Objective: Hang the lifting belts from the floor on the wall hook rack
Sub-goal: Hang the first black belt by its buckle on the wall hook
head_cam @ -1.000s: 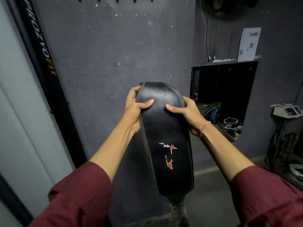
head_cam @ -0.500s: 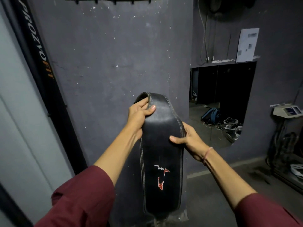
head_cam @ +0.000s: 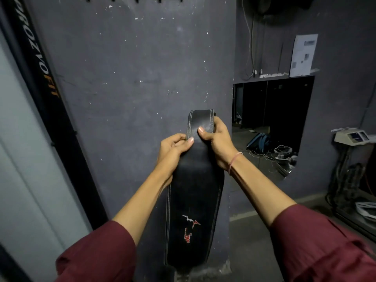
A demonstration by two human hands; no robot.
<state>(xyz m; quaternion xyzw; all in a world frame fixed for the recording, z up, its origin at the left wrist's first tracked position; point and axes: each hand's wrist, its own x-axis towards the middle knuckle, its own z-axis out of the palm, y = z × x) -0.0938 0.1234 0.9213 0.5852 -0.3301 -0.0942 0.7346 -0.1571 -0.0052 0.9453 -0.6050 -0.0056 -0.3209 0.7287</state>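
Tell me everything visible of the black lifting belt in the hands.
The lifting belt is black, leather-looking, wide in the middle and narrower toward the top, with pale stitching along both edges and a red and white logo low on its face. It hangs upright before the grey wall, its top bent backward. The left hand grips its left edge, the right hand its right edge, thumbs on the front. It is below the hook rack, not yet hung.

A chipped dark grey wall stands ahead, with a dark opening and paper sheet to its right
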